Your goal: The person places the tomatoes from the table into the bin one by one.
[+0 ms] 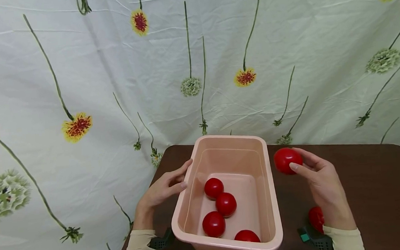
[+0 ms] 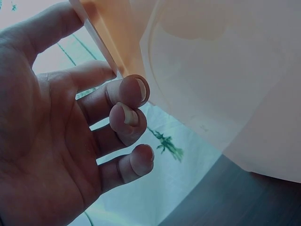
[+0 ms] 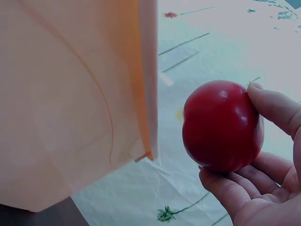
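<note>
In my right hand [image 1: 320, 174] I hold a shiny red tomato [image 1: 287, 160], thumb on one side and fingers on the other, just to the right of a pink plastic tub [image 1: 274, 197]. The right wrist view shows the tomato [image 3: 223, 126] up close, beside the tub's outer wall [image 3: 61, 117]. My left hand [image 1: 162, 189] touches the tub's left rim with thumb and forefinger; its other fingers bend loosely beneath the rim in the left wrist view. Inside the tub lie several tomatoes [image 1: 226, 204], three grouped at the left and one by the near wall.
Another red tomato [image 1: 316, 217] sits on the dark brown table [image 1: 375, 190], partly hidden by my right wrist. Behind the table hangs a pale cloth [image 1: 167, 57] printed with flowers. Dark devices [image 1: 314, 240] are strapped at both wrists.
</note>
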`<state>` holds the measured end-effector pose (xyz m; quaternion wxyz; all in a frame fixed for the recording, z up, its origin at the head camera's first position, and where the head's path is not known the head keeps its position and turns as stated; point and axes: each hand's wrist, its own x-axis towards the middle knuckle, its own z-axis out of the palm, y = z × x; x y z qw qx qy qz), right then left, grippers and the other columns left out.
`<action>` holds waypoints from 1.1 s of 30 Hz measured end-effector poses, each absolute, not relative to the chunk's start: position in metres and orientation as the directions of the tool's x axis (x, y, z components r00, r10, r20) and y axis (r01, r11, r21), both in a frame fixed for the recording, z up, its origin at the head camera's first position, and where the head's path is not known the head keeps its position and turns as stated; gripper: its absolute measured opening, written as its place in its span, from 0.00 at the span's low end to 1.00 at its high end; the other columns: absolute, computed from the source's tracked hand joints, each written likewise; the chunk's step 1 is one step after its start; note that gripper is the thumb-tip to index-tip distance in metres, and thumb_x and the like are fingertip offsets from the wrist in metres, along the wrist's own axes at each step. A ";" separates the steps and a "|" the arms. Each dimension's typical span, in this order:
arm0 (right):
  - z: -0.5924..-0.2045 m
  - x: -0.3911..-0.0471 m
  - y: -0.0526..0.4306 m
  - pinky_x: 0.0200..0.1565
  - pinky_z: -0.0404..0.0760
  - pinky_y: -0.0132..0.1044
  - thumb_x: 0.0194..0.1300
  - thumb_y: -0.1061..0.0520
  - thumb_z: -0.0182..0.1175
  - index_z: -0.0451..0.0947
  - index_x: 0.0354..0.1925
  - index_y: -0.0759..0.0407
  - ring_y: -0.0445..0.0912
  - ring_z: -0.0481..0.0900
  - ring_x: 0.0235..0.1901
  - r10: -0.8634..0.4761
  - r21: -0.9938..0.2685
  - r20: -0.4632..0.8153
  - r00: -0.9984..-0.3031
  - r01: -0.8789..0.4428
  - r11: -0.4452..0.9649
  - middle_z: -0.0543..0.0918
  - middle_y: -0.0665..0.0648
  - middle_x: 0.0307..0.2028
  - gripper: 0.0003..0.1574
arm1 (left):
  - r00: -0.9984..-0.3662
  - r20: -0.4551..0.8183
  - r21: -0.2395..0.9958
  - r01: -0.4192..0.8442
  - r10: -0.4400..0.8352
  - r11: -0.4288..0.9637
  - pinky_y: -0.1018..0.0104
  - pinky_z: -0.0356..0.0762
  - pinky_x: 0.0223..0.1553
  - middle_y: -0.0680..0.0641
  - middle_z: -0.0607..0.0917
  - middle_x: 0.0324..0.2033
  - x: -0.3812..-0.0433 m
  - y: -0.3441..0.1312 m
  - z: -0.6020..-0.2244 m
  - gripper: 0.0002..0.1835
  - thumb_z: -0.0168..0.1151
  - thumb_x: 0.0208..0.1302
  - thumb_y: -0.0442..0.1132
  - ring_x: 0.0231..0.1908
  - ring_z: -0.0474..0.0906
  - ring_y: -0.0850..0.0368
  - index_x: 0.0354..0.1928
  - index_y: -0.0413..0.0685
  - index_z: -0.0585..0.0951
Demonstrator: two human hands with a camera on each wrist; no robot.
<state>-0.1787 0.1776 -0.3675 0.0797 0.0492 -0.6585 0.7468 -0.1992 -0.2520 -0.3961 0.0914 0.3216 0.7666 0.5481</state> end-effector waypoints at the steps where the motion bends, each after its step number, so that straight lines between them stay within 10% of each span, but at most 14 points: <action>1: -0.367 -0.178 0.176 0.47 0.79 0.22 0.63 0.61 0.65 0.70 0.65 0.64 0.35 0.85 0.41 0.050 -0.975 0.181 -0.982 -0.186 -0.124 0.86 0.39 0.43 0.33 | -0.777 0.212 0.899 0.393 0.593 0.194 0.64 0.83 0.47 0.27 0.79 0.54 -0.199 -0.252 -0.396 0.35 0.52 0.70 0.36 0.46 0.85 0.55 0.76 0.51 0.54; 33: -0.354 -0.162 0.130 0.45 0.84 0.31 0.61 0.67 0.64 0.70 0.63 0.68 0.40 0.85 0.44 -0.129 -0.971 0.232 -0.964 -0.222 -0.086 0.85 0.42 0.47 0.32 | -0.779 0.210 0.900 0.390 0.590 0.194 0.64 0.83 0.47 0.26 0.79 0.54 -0.199 -0.251 -0.395 0.35 0.52 0.70 0.36 0.46 0.85 0.55 0.76 0.50 0.53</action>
